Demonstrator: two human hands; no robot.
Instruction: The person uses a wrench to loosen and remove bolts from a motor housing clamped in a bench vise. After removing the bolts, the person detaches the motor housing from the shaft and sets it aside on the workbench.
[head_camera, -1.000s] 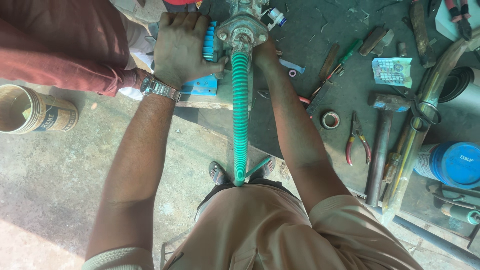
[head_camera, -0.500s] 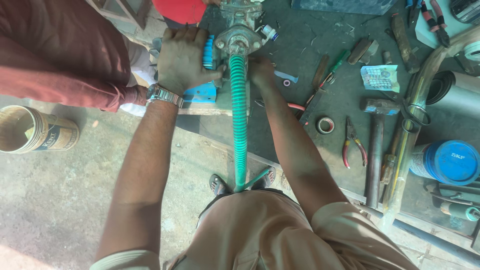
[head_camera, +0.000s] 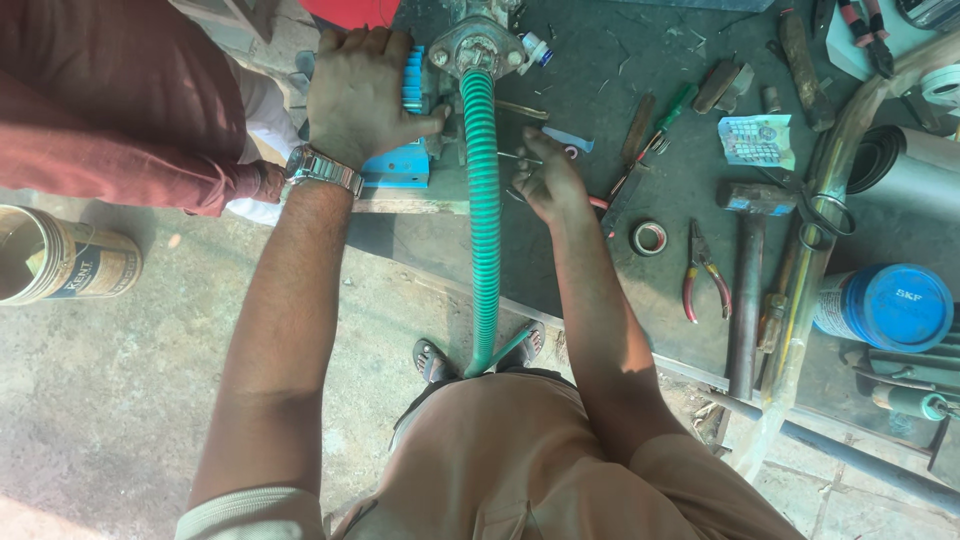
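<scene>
Since the earlier frame, the right hand (head_camera: 548, 182) has come off the pump body (head_camera: 478, 45) and now hovers just right of the green ribbed hose (head_camera: 484, 200), fingers loosely curled, empty as far as I can tell. The left hand (head_camera: 362, 92) lies flat, clamped over the blue finned casing (head_camera: 410, 165) left of the hose. Holding that casing firmly seems wise while the hose joint gets worked. Right of the hose: one hammer (head_camera: 748, 270), one pair of red pliers (head_camera: 702, 270), one tape roll (head_camera: 649, 237), one blue can (head_camera: 895, 305).
</scene>
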